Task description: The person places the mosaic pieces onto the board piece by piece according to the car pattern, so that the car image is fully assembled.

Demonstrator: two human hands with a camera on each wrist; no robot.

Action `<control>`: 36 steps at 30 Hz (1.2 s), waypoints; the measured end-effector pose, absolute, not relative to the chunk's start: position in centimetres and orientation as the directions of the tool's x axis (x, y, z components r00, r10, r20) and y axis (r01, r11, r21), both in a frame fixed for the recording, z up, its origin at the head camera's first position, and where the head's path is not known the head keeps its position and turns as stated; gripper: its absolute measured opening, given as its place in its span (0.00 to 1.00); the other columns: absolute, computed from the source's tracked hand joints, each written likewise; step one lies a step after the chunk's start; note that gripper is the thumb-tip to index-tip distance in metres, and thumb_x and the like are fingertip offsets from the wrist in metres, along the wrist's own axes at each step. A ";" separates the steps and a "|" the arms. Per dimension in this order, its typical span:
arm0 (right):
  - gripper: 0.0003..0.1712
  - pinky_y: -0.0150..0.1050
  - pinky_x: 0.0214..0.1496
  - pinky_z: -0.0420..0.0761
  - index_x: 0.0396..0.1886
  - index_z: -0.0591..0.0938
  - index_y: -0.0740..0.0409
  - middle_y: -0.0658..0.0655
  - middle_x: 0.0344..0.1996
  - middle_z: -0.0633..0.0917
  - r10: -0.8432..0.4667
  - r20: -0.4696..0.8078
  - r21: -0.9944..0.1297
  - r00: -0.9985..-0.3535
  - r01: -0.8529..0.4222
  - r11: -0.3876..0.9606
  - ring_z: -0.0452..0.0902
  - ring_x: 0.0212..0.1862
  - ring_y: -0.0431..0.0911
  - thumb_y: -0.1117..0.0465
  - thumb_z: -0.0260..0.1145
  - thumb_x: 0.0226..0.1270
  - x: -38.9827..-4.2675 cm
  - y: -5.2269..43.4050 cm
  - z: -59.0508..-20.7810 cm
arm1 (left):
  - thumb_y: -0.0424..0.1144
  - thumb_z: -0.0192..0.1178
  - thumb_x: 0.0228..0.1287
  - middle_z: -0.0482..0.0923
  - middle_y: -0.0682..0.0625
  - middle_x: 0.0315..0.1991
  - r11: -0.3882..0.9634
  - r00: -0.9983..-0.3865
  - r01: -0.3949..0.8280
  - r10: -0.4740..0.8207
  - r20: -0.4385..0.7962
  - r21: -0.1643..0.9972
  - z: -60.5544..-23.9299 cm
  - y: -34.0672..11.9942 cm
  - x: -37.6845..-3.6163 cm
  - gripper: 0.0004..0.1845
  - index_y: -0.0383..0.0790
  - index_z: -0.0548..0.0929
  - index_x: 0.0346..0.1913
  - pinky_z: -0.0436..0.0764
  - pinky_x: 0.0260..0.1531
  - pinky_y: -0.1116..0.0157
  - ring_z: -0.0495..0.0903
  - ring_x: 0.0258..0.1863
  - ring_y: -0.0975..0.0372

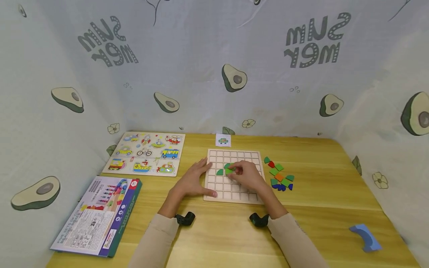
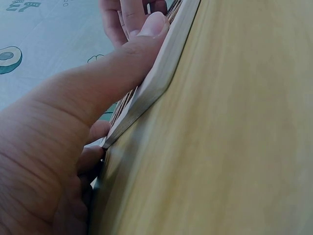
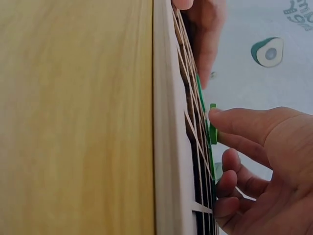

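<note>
Nearest on the wooden surface (image 1: pixel 218 238) I log 2 small black items, 1 by each of my sleeves; what they are I cannot tell. Far right: 1 blue curved block (image 1: pixel 366 237). Far left: 1 flat printed box (image 1: pixel 97 216).

Left hand (image 1: pixel 191 181): fingers straight, lying flat against the left edge of the grid board (image 1: pixel 234 193), thumb on the front left corner. The left wrist view shows the thumb pressed on the board's pale rim (image 2: pixel 161 78). It grips nothing.

Right hand (image 1: pixel 246 176): over the middle of the board, fingertips curled onto a green piece (image 1: pixel 229 171). The right wrist view shows the fingertip (image 3: pixel 220 117) pinching that green piece (image 3: pixel 212 131) just above the grid, edge-on. Whether it sits fully in a cell I cannot tell.

On the board beside it: 1 darker green curved piece (image 1: pixel 220 172), touching or just beside the held one.

Right of the board: 1 loose pile of coloured pieces (image 1: pixel 279 175), green, red, orange, blue.

Behind the board: 1 small pattern card (image 1: pixel 223 140).

Rear left: 1 vehicle peg puzzle (image 1: pixel 145 153).

Backdrop: avocado-print cloth (image 1: pixel 234 78) on 3 sides.
</note>
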State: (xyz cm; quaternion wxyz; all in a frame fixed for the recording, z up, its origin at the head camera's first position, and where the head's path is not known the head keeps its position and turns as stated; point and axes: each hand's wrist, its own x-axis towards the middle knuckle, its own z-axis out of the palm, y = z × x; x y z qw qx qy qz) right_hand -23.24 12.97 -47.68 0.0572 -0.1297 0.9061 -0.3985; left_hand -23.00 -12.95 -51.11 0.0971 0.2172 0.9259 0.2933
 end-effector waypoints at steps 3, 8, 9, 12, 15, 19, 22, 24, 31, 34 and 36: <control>0.14 0.36 0.34 0.70 0.50 0.90 0.58 0.54 0.30 0.79 -0.268 -0.007 -0.725 -0.963 -0.180 0.664 0.69 0.31 0.45 0.60 0.75 0.65 -23.3 12.8 -47.7 | 0.72 0.77 0.41 0.44 0.52 0.85 0.730 -0.886 0.353 0.462 -0.043 0.585 -51.0 -12.9 -23.0 0.66 0.52 0.59 0.82 0.55 0.80 0.43 0.45 0.84 0.49; 0.14 0.36 0.34 0.70 0.50 0.89 0.56 0.53 0.30 0.79 -0.261 -0.021 -0.709 -0.965 -0.170 0.684 0.70 0.31 0.45 0.59 0.75 0.66 -23.4 12.5 -47.6 | 0.72 0.76 0.42 0.44 0.51 0.85 0.729 -0.884 0.362 0.467 -0.035 0.581 -50.8 -12.8 -23.1 0.65 0.51 0.59 0.82 0.55 0.80 0.43 0.45 0.84 0.48; 0.14 0.36 0.34 0.70 0.50 0.89 0.56 0.53 0.30 0.79 -0.261 -0.021 -0.709 -0.965 -0.170 0.684 0.70 0.32 0.45 0.59 0.75 0.66 -23.4 12.5 -47.5 | 0.72 0.76 0.42 0.44 0.50 0.85 0.727 -0.883 0.366 0.469 -0.032 0.581 -50.7 -12.8 -23.1 0.65 0.51 0.59 0.82 0.54 0.80 0.43 0.45 0.84 0.48; 0.14 0.37 0.33 0.70 0.50 0.89 0.57 0.53 0.31 0.79 -0.258 -0.019 -0.713 -0.966 -0.168 0.681 0.70 0.31 0.45 0.59 0.75 0.66 -23.3 12.5 -47.4 | 0.72 0.76 0.43 0.44 0.49 0.85 0.726 -0.882 0.368 0.471 -0.029 0.581 -50.5 -12.7 -23.1 0.65 0.50 0.59 0.82 0.54 0.80 0.43 0.45 0.84 0.48; 0.14 0.37 0.33 0.70 0.49 0.89 0.56 0.53 0.31 0.79 -0.253 -0.016 -0.717 -0.967 -0.165 0.677 0.70 0.31 0.46 0.59 0.75 0.66 -23.3 12.5 -47.3 | 0.71 0.77 0.43 0.44 0.49 0.85 0.725 -0.883 0.368 0.469 -0.026 0.582 -50.4 -12.7 -23.1 0.65 0.50 0.59 0.82 0.54 0.80 0.43 0.45 0.84 0.48; 0.13 0.37 0.33 0.70 0.48 0.89 0.56 0.54 0.31 0.79 -0.240 -0.017 -0.721 -0.971 -0.154 0.675 0.70 0.31 0.46 0.59 0.75 0.66 -23.3 12.5 -47.4 | 0.71 0.77 0.42 0.44 0.50 0.85 0.726 -0.884 0.362 0.466 -0.031 0.584 -50.4 -12.8 -23.1 0.65 0.50 0.59 0.82 0.54 0.80 0.43 0.45 0.84 0.47; 0.12 0.37 0.33 0.69 0.48 0.89 0.56 0.54 0.30 0.78 -0.228 -0.027 -0.723 -0.973 -0.139 0.677 0.69 0.31 0.46 0.59 0.75 0.66 -23.3 12.5 -47.6 | 0.72 0.77 0.42 0.43 0.51 0.85 0.732 -0.886 0.352 0.462 -0.046 0.584 -50.5 -12.7 -23.0 0.66 0.51 0.58 0.83 0.54 0.80 0.44 0.44 0.84 0.48; 0.12 0.37 0.33 0.69 0.48 0.89 0.55 0.54 0.30 0.78 -0.226 -0.036 -0.724 -0.974 -0.131 0.678 0.69 0.31 0.46 0.59 0.75 0.66 -23.3 12.5 -47.7 | 0.72 0.77 0.42 0.42 0.52 0.86 0.735 -0.887 0.344 0.458 -0.054 0.584 -50.6 -12.7 -22.9 0.66 0.52 0.58 0.83 0.54 0.80 0.44 0.44 0.84 0.49; 0.12 0.37 0.34 0.70 0.48 0.89 0.54 0.53 0.30 0.79 -0.211 -0.028 -0.727 -0.977 -0.125 0.676 0.70 0.33 0.46 0.57 0.75 0.66 -23.1 13.0 -47.6 | 0.73 0.76 0.42 0.43 0.51 0.85 0.733 -0.885 0.353 0.463 -0.047 0.582 -50.9 -12.7 -22.8 0.66 0.51 0.58 0.82 0.55 0.80 0.43 0.45 0.84 0.47; 0.12 0.37 0.33 0.70 0.48 0.90 0.55 0.53 0.30 0.79 -0.209 0.004 -0.732 -0.978 -0.145 0.666 0.69 0.32 0.46 0.57 0.75 0.67 -23.1 13.6 -47.4 | 0.73 0.76 0.42 0.43 0.51 0.85 0.736 -0.886 0.349 0.461 -0.053 0.580 -50.9 -12.8 -22.8 0.66 0.51 0.58 0.82 0.55 0.80 0.44 0.45 0.84 0.48; 0.12 0.37 0.33 0.69 0.48 0.90 0.56 0.53 0.29 0.79 -0.212 0.030 -0.731 -0.977 -0.166 0.662 0.69 0.31 0.46 0.58 0.74 0.67 -23.1 14.2 -47.2 | 0.73 0.76 0.42 0.43 0.51 0.85 0.740 -0.887 0.346 0.458 -0.055 0.577 -50.9 -12.8 -22.8 0.66 0.52 0.58 0.83 0.55 0.80 0.44 0.45 0.84 0.48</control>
